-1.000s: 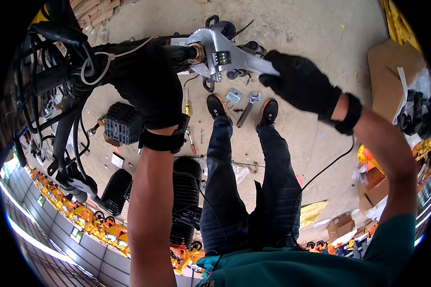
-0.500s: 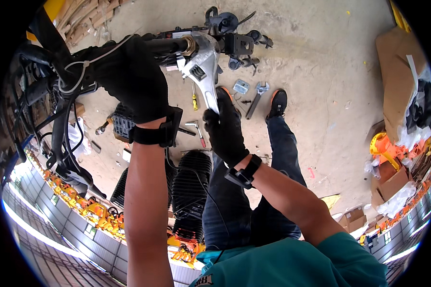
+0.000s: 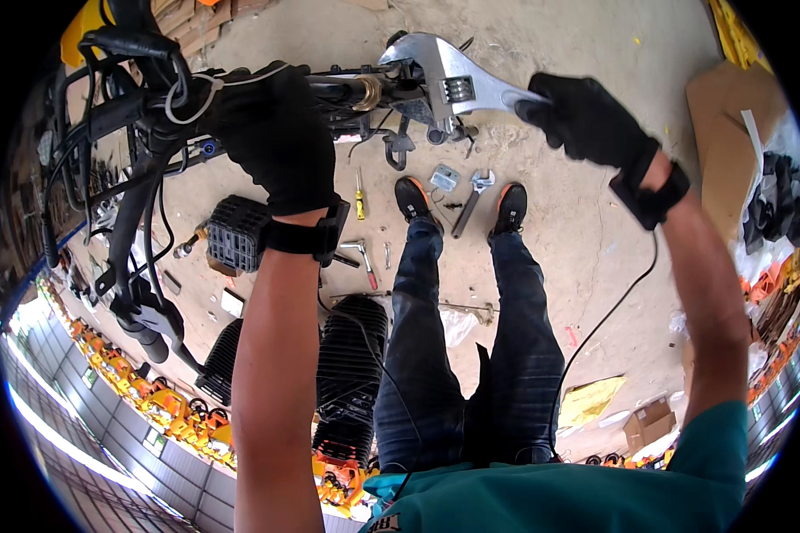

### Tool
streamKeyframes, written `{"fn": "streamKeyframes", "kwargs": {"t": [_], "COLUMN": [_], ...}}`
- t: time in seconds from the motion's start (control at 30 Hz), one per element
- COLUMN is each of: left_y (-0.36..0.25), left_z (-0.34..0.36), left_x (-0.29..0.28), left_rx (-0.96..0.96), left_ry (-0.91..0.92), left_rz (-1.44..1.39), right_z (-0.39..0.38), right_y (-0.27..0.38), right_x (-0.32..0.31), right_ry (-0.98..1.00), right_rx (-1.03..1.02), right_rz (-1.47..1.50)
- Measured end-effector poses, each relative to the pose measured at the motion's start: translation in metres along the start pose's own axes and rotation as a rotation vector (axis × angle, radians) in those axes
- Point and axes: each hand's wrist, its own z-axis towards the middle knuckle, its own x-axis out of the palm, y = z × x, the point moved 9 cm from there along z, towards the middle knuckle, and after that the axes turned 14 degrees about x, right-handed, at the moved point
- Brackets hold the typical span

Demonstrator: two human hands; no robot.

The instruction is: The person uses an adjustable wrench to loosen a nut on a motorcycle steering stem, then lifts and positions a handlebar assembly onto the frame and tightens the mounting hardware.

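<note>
My right hand, in a black glove, is closed round the handle end of a large silver adjustable wrench. The wrench lies nearly level, its jaws up and to the left, apart from the brass-coloured nut on a black tube. That tube belongs to a black machine frame with cables. My left hand, gloved too, is wrapped round the frame left of the nut; its fingertips are largely hidden. A white cable tie loops beside it.
On the concrete floor lie a second adjustable wrench, a yellow screwdriver, a ratchet handle and a small clear box. Black ribbed rubber tracks lie left of my legs. Cardboard and plastic wrap are at the right.
The wrench has come off the brass nut and swung from pointing down to nearly level. My right hand has moved up and to the right with it. My left hand stays on the frame.
</note>
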Motion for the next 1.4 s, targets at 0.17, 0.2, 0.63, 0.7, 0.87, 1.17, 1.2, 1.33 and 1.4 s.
{"fn": "streamKeyframes", "kwargs": {"t": [0.17,0.2,0.63,0.7,0.87,1.17,1.2,1.33,1.4], "left_y": [0.002,0.002,0.007,0.006,0.005,0.007,0.007,-0.005,-0.004], "left_z": [-0.005,-0.005,-0.006,-0.006,-0.002,-0.009,-0.009,-0.005,-0.006], "left_x": [-0.008,-0.009,-0.008,-0.009,-0.003,-0.007,-0.005,-0.003,-0.006], "left_rx": [-0.012,0.001,-0.027,-0.016,-0.018,-0.012,-0.018,-0.013,0.007], "left_ry": [-0.079,-0.074,-0.037,-0.048,-0.014,-0.104,-0.115,-0.032,-0.012], "left_rz": [0.022,0.039,0.139,0.146,-0.004,-0.118,-0.159,-0.052,-0.004], "right_z": [0.016,0.017,0.032,0.033,0.042,0.032,0.034,-0.016,-0.023], "right_y": [0.061,0.069,0.118,0.123,0.123,0.090,0.079,0.055,0.030], "right_x": [-0.024,-0.025,-0.026,-0.024,-0.020,0.000,0.010,0.043,0.086], "right_ry": [0.045,0.052,0.286,0.311,0.284,0.143,0.183,-0.340,-0.310], "right_rx": [0.003,-0.001,-0.113,-0.133,-0.080,-0.009,-0.128,-0.555,-0.304], "right_rz": [-0.338,-0.363,-0.622,-0.604,-0.645,-0.470,-0.455,-0.270,-0.100]}}
